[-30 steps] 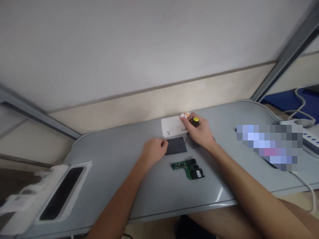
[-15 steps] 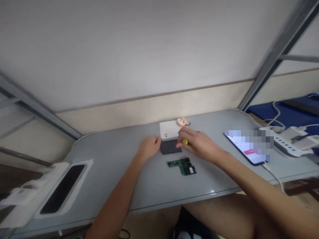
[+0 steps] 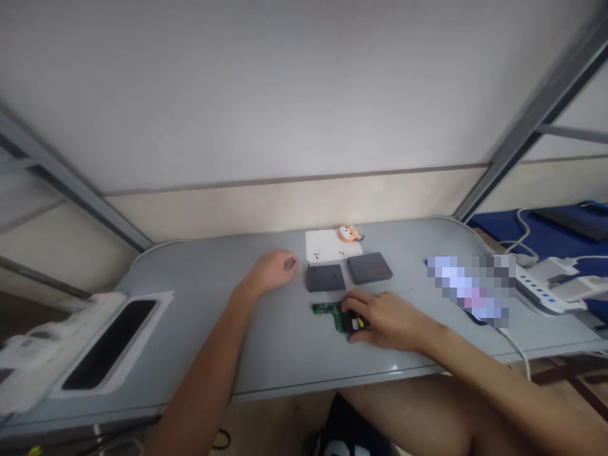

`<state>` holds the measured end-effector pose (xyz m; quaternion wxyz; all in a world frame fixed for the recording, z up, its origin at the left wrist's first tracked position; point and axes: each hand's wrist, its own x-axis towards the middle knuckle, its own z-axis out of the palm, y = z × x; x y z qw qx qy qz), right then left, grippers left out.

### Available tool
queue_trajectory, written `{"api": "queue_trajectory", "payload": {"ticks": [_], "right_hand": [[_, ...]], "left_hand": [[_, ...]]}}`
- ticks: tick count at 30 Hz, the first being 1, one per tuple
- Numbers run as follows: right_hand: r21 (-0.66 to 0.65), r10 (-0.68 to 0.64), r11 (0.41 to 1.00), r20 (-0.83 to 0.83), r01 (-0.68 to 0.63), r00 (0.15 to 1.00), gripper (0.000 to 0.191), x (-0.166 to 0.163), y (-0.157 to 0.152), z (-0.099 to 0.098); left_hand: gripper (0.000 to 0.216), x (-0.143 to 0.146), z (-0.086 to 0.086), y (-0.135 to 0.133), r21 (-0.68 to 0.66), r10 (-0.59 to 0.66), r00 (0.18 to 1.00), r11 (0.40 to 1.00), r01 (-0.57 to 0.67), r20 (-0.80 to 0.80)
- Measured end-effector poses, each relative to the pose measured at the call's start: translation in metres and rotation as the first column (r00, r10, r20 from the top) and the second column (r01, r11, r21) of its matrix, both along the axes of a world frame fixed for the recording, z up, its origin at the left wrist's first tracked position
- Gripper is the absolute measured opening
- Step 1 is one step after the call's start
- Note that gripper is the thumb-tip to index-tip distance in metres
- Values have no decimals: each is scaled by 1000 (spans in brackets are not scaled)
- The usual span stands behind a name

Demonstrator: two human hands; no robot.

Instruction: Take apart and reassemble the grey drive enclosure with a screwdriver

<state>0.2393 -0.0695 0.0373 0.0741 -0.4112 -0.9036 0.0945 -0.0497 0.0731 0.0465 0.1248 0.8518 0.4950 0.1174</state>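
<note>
A green circuit board lies on the grey table, in front of two dark grey square covers. My right hand rests over the board's right end. Its fingers are curled round a small yellow-handled tool, which is mostly hidden. My left hand lies on the table just left of the nearer cover and does not touch it. Its fingers are curled, with a small dark thing at the fingertips that I cannot make out. Behind the covers sits a white card with an orange toy figure.
A phone with a lit screen lies right of the covers, its cable running off the front edge. A white power strip sits at the far right. At the left edge is a white device with a black window. Metal frame bars slant up both sides.
My right hand came down from the white card to the circuit board. The second dark cover now lies in the open. My left hand drew slightly left, off the first cover.
</note>
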Motion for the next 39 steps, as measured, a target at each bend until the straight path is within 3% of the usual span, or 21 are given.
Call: {"api": "queue_trajectory", "payload": {"ticks": [4, 9, 15, 26, 39], "right_hand": [[133, -52, 989, -57, 59, 997, 34, -6, 23, 9], [113, -279, 948, -145, 296, 949, 24, -12, 69, 24], [99, -387, 903, -233, 417, 892, 24, -20, 76, 7], [31, -286, 953, -226, 300, 931, 18, -13, 71, 5], [-5, -272, 960, -223, 278, 936, 20, -13, 73, -2]], "left_hand": [[24, 1, 1, -2, 9, -45, 999, 999, 45, -11], [22, 8, 3, -7, -44, -74, 997, 996, 73, -29], [27, 13, 3, -10, -115, -104, 992, 989, 96, -66], [26, 16, 0, -10, -132, -107, 993, 986, 99, -57], [20, 19, -6, -11, -83, -155, 986, 985, 149, -64]]}}
